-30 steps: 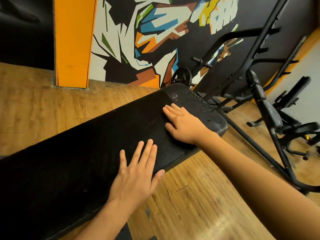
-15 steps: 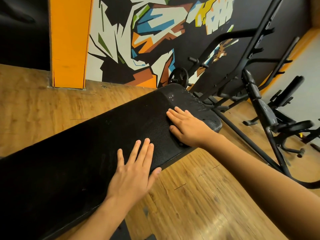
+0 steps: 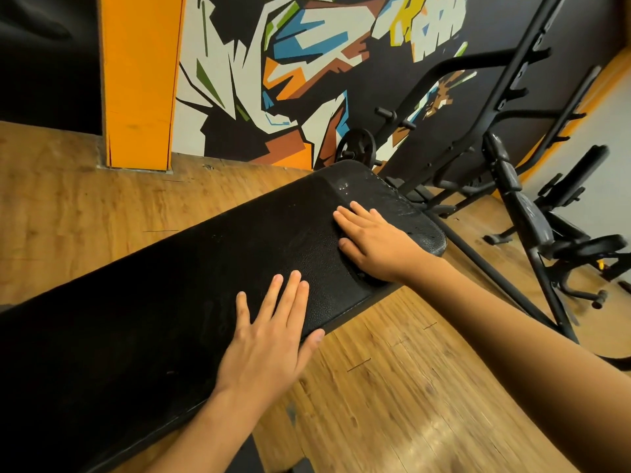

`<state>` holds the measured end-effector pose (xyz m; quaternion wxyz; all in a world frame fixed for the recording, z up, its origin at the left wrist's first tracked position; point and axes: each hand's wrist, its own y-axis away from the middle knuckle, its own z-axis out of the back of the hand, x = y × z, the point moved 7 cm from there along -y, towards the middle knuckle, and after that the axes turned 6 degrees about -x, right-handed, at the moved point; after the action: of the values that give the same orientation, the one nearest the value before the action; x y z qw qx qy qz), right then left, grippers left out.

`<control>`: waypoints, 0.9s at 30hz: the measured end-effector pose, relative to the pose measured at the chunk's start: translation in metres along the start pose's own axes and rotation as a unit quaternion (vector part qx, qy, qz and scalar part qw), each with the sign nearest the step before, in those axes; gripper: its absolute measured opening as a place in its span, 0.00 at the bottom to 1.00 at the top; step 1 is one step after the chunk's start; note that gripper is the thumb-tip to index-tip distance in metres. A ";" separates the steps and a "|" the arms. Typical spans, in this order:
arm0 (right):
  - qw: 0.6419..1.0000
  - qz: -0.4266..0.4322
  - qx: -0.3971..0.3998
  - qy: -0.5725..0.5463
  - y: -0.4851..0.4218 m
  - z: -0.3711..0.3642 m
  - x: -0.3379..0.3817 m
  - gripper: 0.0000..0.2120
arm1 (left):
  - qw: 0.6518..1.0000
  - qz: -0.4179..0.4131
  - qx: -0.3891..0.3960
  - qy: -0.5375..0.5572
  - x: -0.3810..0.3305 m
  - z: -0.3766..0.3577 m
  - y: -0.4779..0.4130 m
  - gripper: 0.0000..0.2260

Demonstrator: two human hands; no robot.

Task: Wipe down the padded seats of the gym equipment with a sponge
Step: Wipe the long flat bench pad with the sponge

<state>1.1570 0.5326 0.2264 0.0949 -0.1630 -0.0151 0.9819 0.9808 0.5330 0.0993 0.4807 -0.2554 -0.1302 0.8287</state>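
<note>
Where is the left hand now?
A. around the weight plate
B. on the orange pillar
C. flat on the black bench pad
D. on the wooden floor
C: the left hand lies with straight fingers on the black bench pad, its thumb at the pad's near edge.

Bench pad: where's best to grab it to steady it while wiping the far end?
Take the bench pad by its near long edge, from the wearer's side beside the left hand, whose thumb overhangs it. The flat, wide top offers nothing to wrap; probably only that rounded edge does.
</note>
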 end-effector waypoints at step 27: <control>0.999 -0.027 -0.003 -0.019 -0.043 0.001 0.000 0.30 | 1.000 0.008 0.006 -0.009 0.001 0.001 0.002 0.32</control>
<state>1.1643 0.5747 0.2303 0.1204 -0.1442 -0.0237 0.9819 0.9784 0.5331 0.0984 0.4742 -0.2465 -0.1277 0.8355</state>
